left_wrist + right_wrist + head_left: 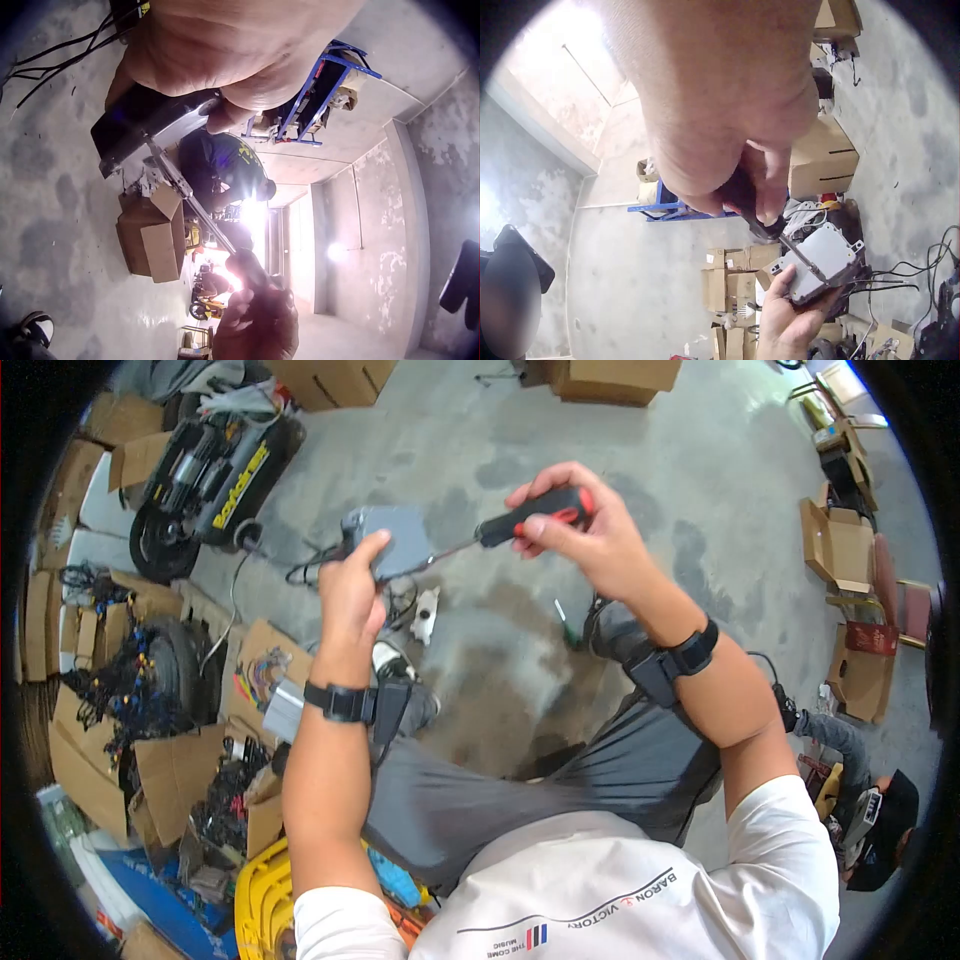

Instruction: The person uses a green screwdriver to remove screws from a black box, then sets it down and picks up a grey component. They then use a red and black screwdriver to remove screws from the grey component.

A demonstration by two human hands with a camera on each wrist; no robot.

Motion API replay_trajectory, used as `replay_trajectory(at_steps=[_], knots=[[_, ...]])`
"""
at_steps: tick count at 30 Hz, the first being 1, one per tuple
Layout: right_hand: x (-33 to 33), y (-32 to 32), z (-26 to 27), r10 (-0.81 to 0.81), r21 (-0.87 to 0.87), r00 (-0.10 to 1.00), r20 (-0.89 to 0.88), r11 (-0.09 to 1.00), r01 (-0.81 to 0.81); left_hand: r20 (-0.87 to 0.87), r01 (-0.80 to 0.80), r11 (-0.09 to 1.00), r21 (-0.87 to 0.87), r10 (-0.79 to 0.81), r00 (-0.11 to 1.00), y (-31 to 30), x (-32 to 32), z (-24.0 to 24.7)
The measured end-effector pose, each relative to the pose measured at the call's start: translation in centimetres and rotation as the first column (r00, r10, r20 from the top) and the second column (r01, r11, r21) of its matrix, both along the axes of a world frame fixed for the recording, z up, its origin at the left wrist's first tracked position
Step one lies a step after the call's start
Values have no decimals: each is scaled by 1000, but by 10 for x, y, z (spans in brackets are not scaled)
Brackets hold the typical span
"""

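Observation:
My left hand [350,590] grips a flat grey metal box [405,535], its thumb lying over the top face. Mounting tabs stick out at the corners of the box [821,251] in the right wrist view, and dark wires trail from its far side. A screwdriver [540,515] with a black and red handle is held in my right hand [605,545]. Its metal shaft slants toward the left hand, with the tip right at the box's edge. The left wrist view shows the shaft [191,199] meeting the box's dark side [135,127].
On the floor below lie a white bracket-like part [427,615] and a green-handled tool [570,628]. A black two-wheeled machine [215,480] stands at the left, above cartons and tangled wiring [120,680]. More cardboard boxes [840,545] line the right; another person [880,825] is at the lower right.

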State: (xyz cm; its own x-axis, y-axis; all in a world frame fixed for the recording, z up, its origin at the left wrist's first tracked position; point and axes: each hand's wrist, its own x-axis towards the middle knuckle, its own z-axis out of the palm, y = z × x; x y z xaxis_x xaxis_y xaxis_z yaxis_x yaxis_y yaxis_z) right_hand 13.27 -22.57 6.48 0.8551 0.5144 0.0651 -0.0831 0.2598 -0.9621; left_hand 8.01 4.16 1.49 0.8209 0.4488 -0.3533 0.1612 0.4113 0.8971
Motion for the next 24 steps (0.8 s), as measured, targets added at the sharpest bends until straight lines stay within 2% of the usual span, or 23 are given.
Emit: replay_trajectory(at_steps=[3,5,7,9,11,13,15,17,19,21,24], knots=[[0,0,-5,17,-47,1000,-25,999,-18,18,-86,996,-29,87,996,1,2,-4],[0,-1,-10,-23,-153,999,-31,988,18,80,-106,994,-27,108,991,4,1,-12],[0,1,-16,-49,-214,996,68,975,63,65,-122,992,-11,123,990,7,1,-17],[-6,1,-5,-66,-416,989,135,902,117,63,-134,991,16,133,989,8,2,-22],[-7,0,-2,-62,-438,973,223,885,157,98,-127,989,70,120,988,8,0,-25],[-9,0,4,-12,-572,999,33,820,28,113,-142,983,115,129,985,8,-1,-31],[-8,-1,-6,-15,-583,999,42,812,37,122,-149,976,157,130,984,7,-8,-30],[-8,-3,-9,40,-605,999,11,795,-25,113,-155,970,186,136,984,3,-13,-26],[-11,-4,-11,54,-585,998,24,811,-29,135,-159,973,169,137,981,-4,-20,-18],[-16,-4,-9,116,-490,987,114,870,-46,49,-207,967,147,202,978,-5,-28,-15],[-21,-13,-2,151,-492,980,125,868,-71,90,-199,973,112,190,978,0,-36,-25]])
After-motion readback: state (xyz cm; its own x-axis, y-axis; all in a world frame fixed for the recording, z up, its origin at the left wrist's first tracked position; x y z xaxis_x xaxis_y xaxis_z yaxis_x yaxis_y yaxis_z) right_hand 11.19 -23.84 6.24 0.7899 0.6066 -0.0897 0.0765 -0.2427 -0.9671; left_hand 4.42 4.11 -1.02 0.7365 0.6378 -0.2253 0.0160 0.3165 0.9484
